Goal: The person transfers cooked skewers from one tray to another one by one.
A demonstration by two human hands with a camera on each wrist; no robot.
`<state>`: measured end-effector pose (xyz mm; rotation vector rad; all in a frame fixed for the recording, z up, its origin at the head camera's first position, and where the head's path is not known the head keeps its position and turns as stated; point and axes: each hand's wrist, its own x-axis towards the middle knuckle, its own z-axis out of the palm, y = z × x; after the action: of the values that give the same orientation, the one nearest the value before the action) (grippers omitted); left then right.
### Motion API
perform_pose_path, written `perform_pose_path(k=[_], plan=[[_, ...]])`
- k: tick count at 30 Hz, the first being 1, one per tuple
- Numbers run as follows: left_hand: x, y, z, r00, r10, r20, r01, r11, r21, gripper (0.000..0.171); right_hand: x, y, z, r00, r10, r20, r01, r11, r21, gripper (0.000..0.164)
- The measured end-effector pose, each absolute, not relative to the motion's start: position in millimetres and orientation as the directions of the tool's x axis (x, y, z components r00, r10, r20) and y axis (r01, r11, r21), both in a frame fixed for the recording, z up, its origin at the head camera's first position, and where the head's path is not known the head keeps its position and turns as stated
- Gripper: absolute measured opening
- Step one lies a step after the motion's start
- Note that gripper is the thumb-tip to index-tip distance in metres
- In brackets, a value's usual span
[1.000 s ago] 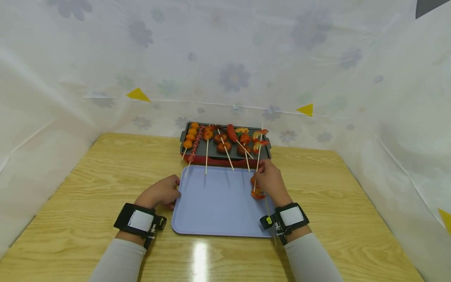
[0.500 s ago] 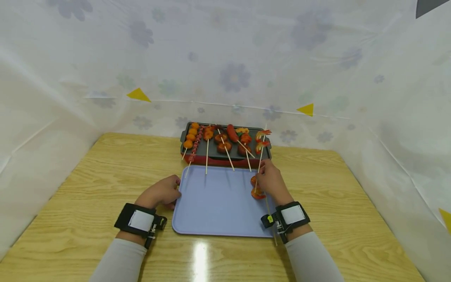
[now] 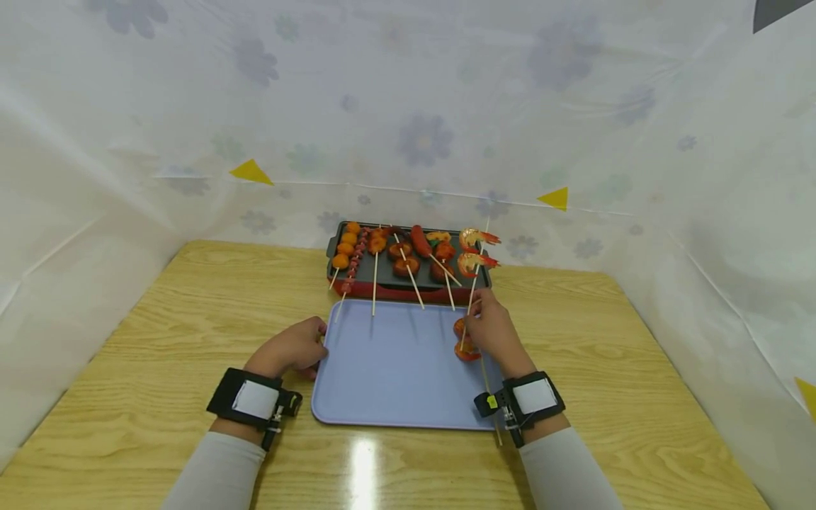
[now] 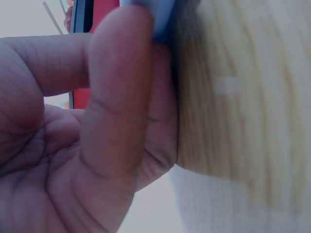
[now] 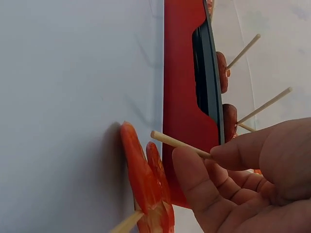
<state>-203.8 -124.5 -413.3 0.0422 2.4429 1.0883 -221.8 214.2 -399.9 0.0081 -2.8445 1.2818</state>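
Observation:
In the head view my left hand grips the left edge of a pale lilac tray; its thumb lies against that edge in the left wrist view. My right hand pinches the bare lower stick of a shrimp skewer between thumb and fingertips. Its two orange-red shrimps overlap the right end of the grill. Below the right hand, a second shrimp skewer lies on the tray's right side, partly hidden by that hand, its stick crossing the front edge.
Several other skewers rest on the grill, among them orange balls, small pink pieces, a sausage and brown round slices. Their sticks reach over the grill's front toward the tray. A patterned white curtain stands behind the wooden table.
The held shrimp skewer's upper end has swung right, and its shrimps have turned to show their broader sides. My left hand and the tray have stayed in place.

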Motion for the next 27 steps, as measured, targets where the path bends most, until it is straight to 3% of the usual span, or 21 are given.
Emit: perform_pose_path(k=[27], plan=[[-206,-126,-417,-0.896,0.22,-0.386,-0.142,0.682,0.718,0.039,-196,221,-396,-0.983,-0.072,0.171,-0.161,0.783,-0.601,0.037]])
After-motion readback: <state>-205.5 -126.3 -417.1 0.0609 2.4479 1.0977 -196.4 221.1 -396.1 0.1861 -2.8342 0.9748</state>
